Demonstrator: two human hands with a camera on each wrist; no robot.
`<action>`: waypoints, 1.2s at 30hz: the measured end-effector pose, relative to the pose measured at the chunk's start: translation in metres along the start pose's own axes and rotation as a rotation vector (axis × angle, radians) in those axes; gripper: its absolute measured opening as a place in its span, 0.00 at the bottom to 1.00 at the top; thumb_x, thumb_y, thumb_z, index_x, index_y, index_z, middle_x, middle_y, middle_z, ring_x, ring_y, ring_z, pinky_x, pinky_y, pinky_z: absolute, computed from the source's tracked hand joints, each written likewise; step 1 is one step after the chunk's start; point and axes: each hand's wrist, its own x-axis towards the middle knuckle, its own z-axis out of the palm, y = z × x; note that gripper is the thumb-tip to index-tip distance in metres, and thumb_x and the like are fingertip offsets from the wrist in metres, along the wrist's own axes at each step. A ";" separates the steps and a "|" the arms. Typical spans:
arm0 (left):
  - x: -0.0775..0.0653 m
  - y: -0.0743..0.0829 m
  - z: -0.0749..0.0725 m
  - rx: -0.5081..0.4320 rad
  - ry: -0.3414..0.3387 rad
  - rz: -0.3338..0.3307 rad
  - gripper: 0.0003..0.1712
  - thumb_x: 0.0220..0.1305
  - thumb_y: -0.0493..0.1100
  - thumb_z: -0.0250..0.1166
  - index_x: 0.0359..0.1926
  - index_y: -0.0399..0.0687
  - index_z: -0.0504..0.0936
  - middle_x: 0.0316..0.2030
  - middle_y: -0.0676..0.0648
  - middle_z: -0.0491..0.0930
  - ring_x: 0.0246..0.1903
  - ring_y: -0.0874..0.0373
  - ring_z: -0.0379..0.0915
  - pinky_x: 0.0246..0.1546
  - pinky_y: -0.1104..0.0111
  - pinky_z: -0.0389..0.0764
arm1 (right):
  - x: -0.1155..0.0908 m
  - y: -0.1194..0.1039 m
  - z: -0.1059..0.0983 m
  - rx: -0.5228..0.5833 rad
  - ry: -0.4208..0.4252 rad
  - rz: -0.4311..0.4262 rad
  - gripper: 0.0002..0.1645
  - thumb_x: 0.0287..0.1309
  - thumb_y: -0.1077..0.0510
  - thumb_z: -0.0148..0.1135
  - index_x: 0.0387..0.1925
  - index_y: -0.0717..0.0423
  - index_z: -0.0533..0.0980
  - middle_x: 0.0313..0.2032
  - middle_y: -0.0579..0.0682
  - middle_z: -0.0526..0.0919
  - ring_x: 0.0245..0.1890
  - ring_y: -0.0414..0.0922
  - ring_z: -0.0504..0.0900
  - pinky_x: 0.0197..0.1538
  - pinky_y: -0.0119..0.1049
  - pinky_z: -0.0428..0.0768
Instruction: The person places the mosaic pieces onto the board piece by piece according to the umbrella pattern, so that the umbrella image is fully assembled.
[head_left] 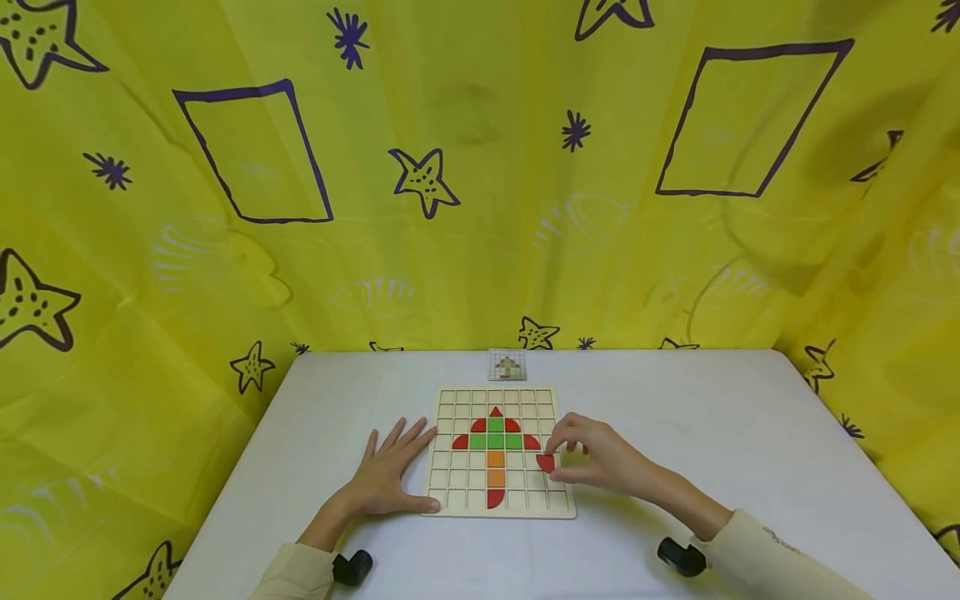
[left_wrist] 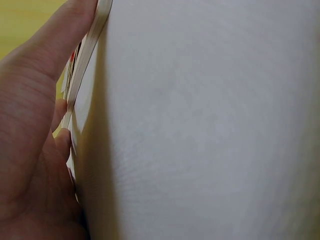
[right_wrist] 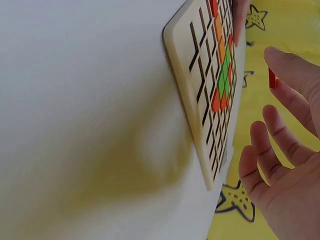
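Note:
A wooden grid board (head_left: pixel 457 479) lies on the white table, with red, green and orange tiles set into its cells in an arrow-like shape. At the bottom of the orange column sits a red quarter-round tile (head_left: pixel 495 498). My left hand (head_left: pixel 384 479) rests with fingers spread along the board's left edge, thumb at the near corner. Over the board's right side, my right hand (head_left: pixel 600 454) pinches another red quarter-round tile (head_left: pixel 545 462) between thumb and index finger. The right wrist view shows that red tile (right_wrist: pixel 272 78) edge-on, held above the board, the other fingers loosely bent.
Behind the board lies a small pattern card (head_left: pixel 507 365) picturing a similar coloured shape on a grid. A yellow curtain (head_left: pixel 480 250) with dark star drawings hangs behind and beside the white table (head_left: pixel 712 417). Each wrist wears a black camera.

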 end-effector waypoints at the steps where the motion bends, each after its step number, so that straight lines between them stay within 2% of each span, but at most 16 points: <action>1: 0.000 0.000 0.001 0.001 -0.002 -0.004 0.66 0.44 0.73 0.77 0.80 0.56 0.60 0.80 0.45 0.53 0.79 0.36 0.37 0.70 0.29 0.31 | 0.003 -0.002 0.003 0.006 -0.011 0.001 0.12 0.55 0.57 0.78 0.40 0.45 0.84 0.43 0.41 0.81 0.40 0.50 0.79 0.40 0.42 0.81; 5: 0.000 -0.002 0.003 0.013 -0.010 -0.022 0.67 0.43 0.75 0.76 0.80 0.57 0.60 0.81 0.47 0.51 0.80 0.37 0.36 0.71 0.30 0.30 | 0.015 -0.008 0.014 0.023 -0.048 -0.007 0.11 0.56 0.57 0.78 0.40 0.45 0.84 0.43 0.40 0.80 0.42 0.51 0.80 0.44 0.43 0.82; 9: -0.002 -0.004 0.005 0.006 0.020 0.007 0.67 0.43 0.75 0.76 0.80 0.55 0.61 0.80 0.44 0.54 0.79 0.34 0.38 0.70 0.28 0.31 | 0.024 -0.014 0.026 0.028 -0.063 -0.038 0.11 0.56 0.57 0.78 0.40 0.46 0.84 0.42 0.41 0.79 0.41 0.50 0.80 0.46 0.42 0.83; 13: -0.004 -0.005 0.006 -0.019 0.046 0.036 0.66 0.43 0.75 0.76 0.79 0.54 0.62 0.79 0.42 0.55 0.78 0.32 0.39 0.69 0.27 0.31 | 0.030 -0.021 0.037 0.048 -0.079 -0.026 0.10 0.57 0.56 0.77 0.40 0.47 0.85 0.42 0.42 0.79 0.42 0.50 0.79 0.46 0.42 0.83; 16: -0.004 -0.004 0.006 -0.027 0.044 0.033 0.66 0.43 0.76 0.75 0.79 0.55 0.62 0.79 0.42 0.55 0.78 0.33 0.39 0.69 0.27 0.31 | 0.034 -0.026 0.044 0.065 -0.104 0.010 0.10 0.58 0.55 0.77 0.41 0.47 0.85 0.42 0.41 0.79 0.43 0.50 0.79 0.47 0.41 0.83; 24: -0.001 -0.004 0.006 -0.002 -0.002 -0.018 0.67 0.43 0.76 0.75 0.80 0.57 0.60 0.80 0.46 0.53 0.79 0.36 0.36 0.70 0.29 0.29 | 0.043 -0.033 0.063 0.099 -0.125 0.024 0.10 0.56 0.55 0.78 0.39 0.47 0.85 0.40 0.42 0.79 0.44 0.48 0.78 0.49 0.39 0.80; 30: 0.001 -0.008 0.009 -0.002 0.029 0.017 0.67 0.43 0.79 0.73 0.80 0.59 0.60 0.80 0.46 0.53 0.79 0.36 0.38 0.70 0.28 0.30 | 0.047 -0.035 0.073 0.076 -0.117 0.008 0.09 0.56 0.56 0.78 0.39 0.45 0.85 0.40 0.42 0.80 0.43 0.46 0.77 0.49 0.35 0.78; 36: 0.002 -0.009 0.008 0.002 0.032 0.015 0.67 0.42 0.79 0.73 0.80 0.60 0.60 0.81 0.48 0.53 0.80 0.37 0.37 0.70 0.29 0.30 | 0.048 -0.036 0.082 0.028 -0.121 0.022 0.08 0.57 0.55 0.77 0.38 0.44 0.85 0.40 0.38 0.79 0.43 0.41 0.75 0.48 0.31 0.76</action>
